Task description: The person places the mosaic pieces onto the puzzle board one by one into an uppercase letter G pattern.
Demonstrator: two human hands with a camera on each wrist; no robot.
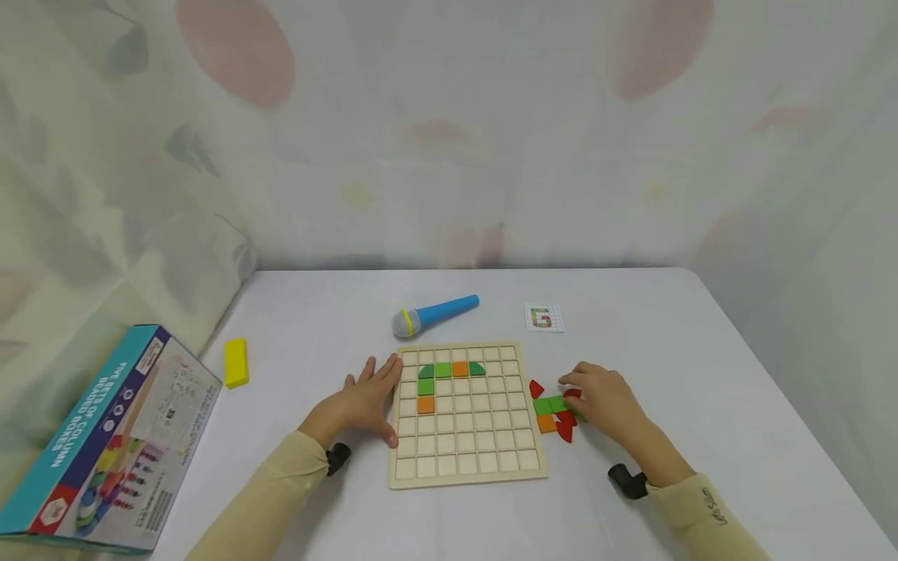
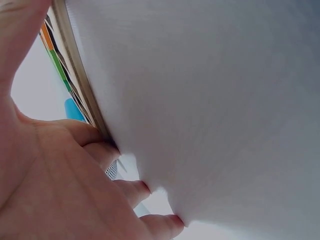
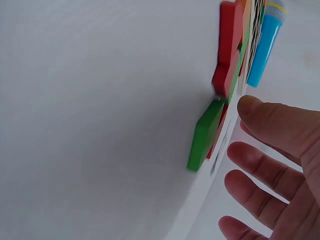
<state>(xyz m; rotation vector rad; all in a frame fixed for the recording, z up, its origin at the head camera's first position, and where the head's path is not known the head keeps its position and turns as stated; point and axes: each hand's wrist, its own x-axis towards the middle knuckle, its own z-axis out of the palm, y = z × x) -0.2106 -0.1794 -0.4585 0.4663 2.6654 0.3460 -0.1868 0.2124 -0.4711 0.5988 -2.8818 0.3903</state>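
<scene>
A wooden grid board point(image 1: 466, 443) lies on the table. Several tiles sit in its upper cells, among them dark green curved ones, a green square point(image 1: 443, 370) and an orange square point(image 1: 426, 404). My left hand point(image 1: 359, 402) rests spread at the board's left edge, thumb and fingers touching it. Beside the right edge lies a cluster of loose tiles, including red pieces point(image 3: 229, 37), a green piece point(image 3: 205, 135) and an orange square point(image 1: 546, 423). My right hand point(image 1: 605, 399) hovers over this cluster, partly hiding it; in the right wrist view its thumb and fingers are apart, holding nothing.
Behind the board lies a blue toy microphone point(image 1: 442, 313). A small pattern card point(image 1: 543, 318) is at the back right. On the left are a yellow block point(image 1: 235, 362) and a large toy box point(image 1: 115, 444). Patterned curtains surround the white table point(image 1: 631, 312).
</scene>
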